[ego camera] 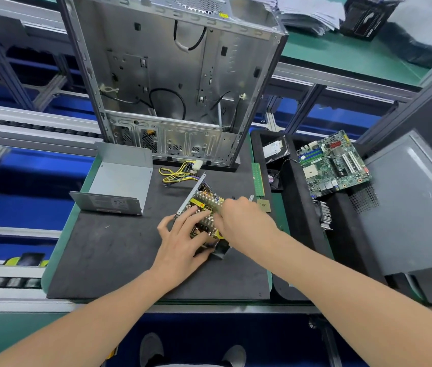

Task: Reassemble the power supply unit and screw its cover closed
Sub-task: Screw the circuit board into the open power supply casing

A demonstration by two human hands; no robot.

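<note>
The open power supply unit [204,205] lies on the dark foam mat [119,255], its circuit board and heat sinks exposed, yellow and black cables [180,174] trailing away from it. My left hand [183,245] rests on the near side of the board, fingers spread over the components. My right hand [244,218] is closed over the board's right part; whether it grips a tool is hidden. The grey U-shaped metal cover [119,181] sits apart on the mat's far left.
An empty computer case [177,75] stands upright behind the mat. A RAM stick [258,180] and a CPU chip [263,205] lie right of the unit. A black tray [296,207] holds a motherboard [333,165], a drive and a fan. A grey side panel [408,207] leans at right.
</note>
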